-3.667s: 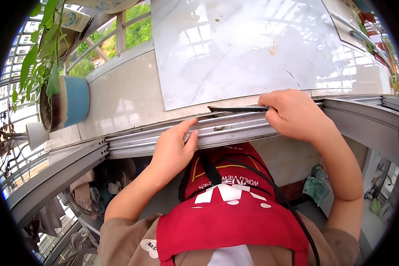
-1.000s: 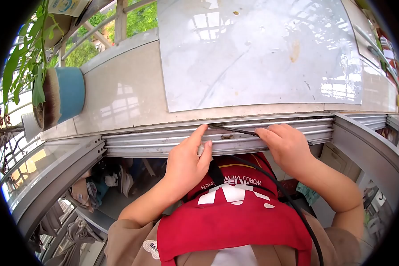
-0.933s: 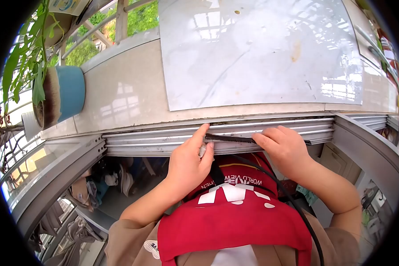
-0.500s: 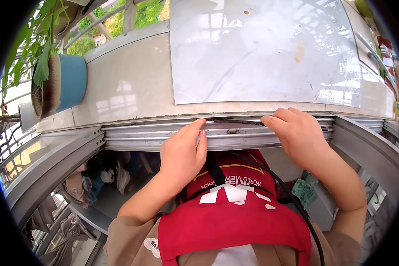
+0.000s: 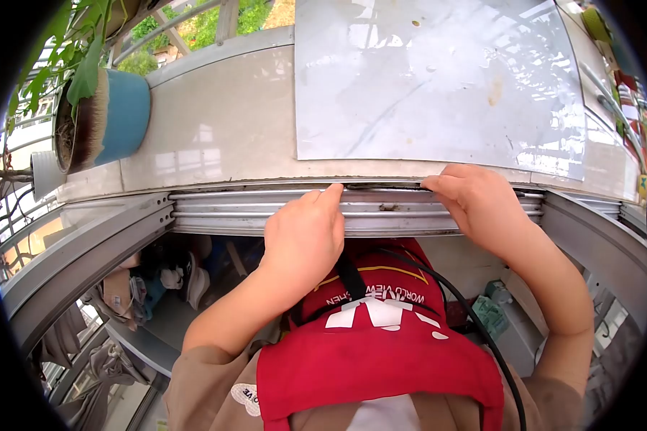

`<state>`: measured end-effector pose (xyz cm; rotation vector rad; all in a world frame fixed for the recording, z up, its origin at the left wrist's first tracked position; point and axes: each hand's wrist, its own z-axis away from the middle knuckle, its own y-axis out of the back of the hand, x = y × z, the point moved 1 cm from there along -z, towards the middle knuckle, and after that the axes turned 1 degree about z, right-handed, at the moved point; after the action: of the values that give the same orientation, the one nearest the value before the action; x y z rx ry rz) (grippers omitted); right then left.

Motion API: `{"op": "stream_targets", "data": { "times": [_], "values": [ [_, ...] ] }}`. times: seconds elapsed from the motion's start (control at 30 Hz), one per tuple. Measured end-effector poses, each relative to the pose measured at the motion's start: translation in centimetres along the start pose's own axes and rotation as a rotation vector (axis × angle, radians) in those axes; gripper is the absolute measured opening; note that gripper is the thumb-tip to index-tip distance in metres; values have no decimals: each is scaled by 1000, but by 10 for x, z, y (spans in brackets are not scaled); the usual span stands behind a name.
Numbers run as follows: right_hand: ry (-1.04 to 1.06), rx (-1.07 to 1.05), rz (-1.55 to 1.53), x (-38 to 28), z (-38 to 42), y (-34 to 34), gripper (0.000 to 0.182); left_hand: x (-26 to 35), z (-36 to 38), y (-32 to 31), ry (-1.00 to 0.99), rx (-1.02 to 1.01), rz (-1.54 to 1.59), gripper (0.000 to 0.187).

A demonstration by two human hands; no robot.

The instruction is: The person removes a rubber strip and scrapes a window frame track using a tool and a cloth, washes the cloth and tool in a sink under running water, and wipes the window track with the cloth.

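A thin black strip (image 5: 384,187) lies along the rear groove of the metal window track (image 5: 251,205). My left hand (image 5: 303,233) is closed, with its fingertips pressed at the strip's left end. Farther right, my right hand (image 5: 485,208) pinches the strip between thumb and fingers at the rear groove. Beyond the right hand, a short dark piece of the strip shows near the track's right end. A dark smudge of dirt (image 5: 388,207) marks the middle rail. My fingertips partly hide the strip.
Behind the track runs a tiled ledge (image 5: 216,136) bearing a glossy white board (image 5: 438,86). A blue plant pot (image 5: 126,118) stands at left. Metal frame posts (image 5: 101,241) flank the track. A black cable (image 5: 474,316) hangs over my red apron (image 5: 381,359).
The black strip sits lower and straighter against the groove. My left hand has moved slightly right, its thumb now closer to its fingers. My right hand still grips; the view has shifted slightly.
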<state>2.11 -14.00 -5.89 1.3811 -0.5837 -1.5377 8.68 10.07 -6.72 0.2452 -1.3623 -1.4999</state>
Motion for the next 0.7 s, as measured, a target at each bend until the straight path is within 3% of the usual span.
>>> {"op": "stream_targets", "data": {
  "times": [0.2,0.5,0.7],
  "values": [
    [88,237,56,1,17,-30,34,-3,6,-13,42,95,169,30],
    [181,315,18,-1,14,-37,37,-6,9,-24,63,179,222,31],
    [76,250,10,-1,19,-18,35,-11,11,-27,5,306,211,28]
  ]
}}
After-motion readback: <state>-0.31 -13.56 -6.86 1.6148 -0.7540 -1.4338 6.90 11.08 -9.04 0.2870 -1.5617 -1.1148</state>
